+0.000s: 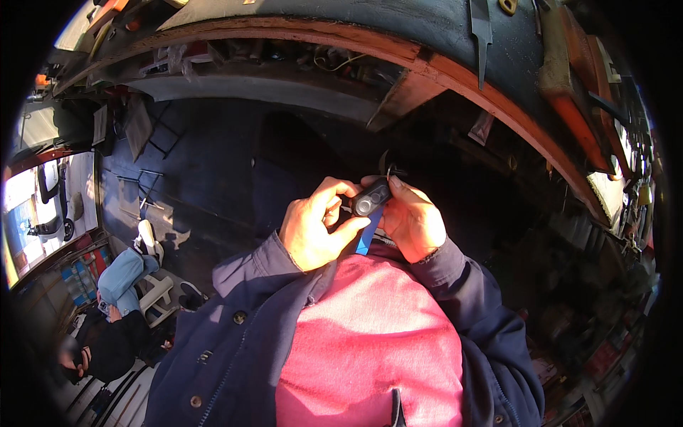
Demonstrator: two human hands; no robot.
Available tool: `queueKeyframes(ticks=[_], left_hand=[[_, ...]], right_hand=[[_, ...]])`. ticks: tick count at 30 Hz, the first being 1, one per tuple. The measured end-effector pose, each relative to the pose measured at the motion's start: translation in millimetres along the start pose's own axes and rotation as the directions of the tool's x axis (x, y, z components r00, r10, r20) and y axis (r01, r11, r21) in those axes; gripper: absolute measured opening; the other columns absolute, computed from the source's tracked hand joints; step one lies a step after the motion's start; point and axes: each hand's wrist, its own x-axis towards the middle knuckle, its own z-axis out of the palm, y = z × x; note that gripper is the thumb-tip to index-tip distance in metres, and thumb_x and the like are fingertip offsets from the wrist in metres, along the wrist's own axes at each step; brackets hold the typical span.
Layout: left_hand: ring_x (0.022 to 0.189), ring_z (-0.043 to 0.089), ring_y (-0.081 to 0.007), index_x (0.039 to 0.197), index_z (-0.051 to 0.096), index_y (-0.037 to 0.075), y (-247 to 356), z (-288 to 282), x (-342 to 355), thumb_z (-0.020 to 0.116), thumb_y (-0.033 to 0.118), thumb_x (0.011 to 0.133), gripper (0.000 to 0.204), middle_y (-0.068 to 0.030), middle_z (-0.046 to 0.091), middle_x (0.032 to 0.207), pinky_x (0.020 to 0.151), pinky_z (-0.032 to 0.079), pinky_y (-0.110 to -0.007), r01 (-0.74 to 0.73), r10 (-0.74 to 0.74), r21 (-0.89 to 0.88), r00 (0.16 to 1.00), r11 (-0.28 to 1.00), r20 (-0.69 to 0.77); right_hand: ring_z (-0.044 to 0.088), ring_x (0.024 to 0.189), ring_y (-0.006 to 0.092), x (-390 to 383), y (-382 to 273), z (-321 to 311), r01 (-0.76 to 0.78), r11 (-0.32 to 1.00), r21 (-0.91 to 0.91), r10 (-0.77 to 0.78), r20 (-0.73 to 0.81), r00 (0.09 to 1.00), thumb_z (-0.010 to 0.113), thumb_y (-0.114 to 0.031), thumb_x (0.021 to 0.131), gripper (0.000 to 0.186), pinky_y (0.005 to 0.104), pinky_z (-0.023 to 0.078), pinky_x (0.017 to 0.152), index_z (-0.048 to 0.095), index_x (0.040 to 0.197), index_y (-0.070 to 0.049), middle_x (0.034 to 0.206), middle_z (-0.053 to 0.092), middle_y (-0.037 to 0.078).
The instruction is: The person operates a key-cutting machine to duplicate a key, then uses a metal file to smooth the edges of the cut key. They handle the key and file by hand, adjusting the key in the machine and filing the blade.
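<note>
In front of my chest I hold a small black key fob (371, 198) with round buttons on its face. A metal ring (391, 169) hangs at its far end, and a blue strap (366, 238) runs down below it. My right hand (415, 222) grips the fob from the right, its thumb at the end by the ring. From the other side, the curled fingers and thumb of my left hand (311, 228) pinch the fob's left edge. The far ends of several right fingers are hidden behind the fob.
A workbench (313, 30) with a reddish wooden edge curves across the far side, a pointed metal blade (482, 43) on its top. At left stand a folding stool (142, 186) and a white plastic chair (158, 299); a person in light blue trousers (122, 279) sits there.
</note>
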Motion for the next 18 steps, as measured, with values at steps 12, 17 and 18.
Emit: queueKeyframes(ticks=[12,17,18], left_hand=[[0.054,0.034,-0.0021,0.113,0.063,0.002,10.5,3.6,1.6,0.084,0.005,0.083,0.037,0.0038,0.042,0.063,0.052,0.027,-0.023,-0.006,0.007,0.039,1.0,0.999,-0.011],[0.054,0.034,-0.0022,0.121,0.063,0.002,13.2,4.5,1.7,0.083,0.005,0.085,0.041,0.0036,0.041,0.063,0.052,0.027,-0.023,0.004,-0.004,0.044,1.0,0.999,0.003],[0.054,0.034,-0.0022,0.123,0.064,0.002,13.0,4.8,1.6,0.083,0.005,0.085,0.042,0.0037,0.041,0.063,0.052,0.027,-0.023,-0.003,0.003,0.049,1.0,0.999,0.004]], right_hand=[[0.073,0.105,0.0262,-4.0,-1.8,-6.3,0.021,1.0,0.009,-0.021,0.017,1.0,0.045,-0.028,0.112,0.041,0.0384,0.057,0.096,0.065,0.125,0.006,0.109,0.075,0.016],[0.073,0.103,0.0255,-4.9,0.5,-10.9,0.028,0.999,0.041,-0.029,0.019,0.999,0.046,-0.026,0.112,0.039,0.0387,0.057,0.095,0.066,0.123,0.006,0.109,0.075,0.016],[0.073,0.102,0.0254,-5.1,0.8,-11.8,0.027,0.998,0.052,-0.028,0.02,0.999,0.047,-0.026,0.112,0.039,0.0388,0.057,0.095,0.066,0.123,0.006,0.108,0.075,0.016]])
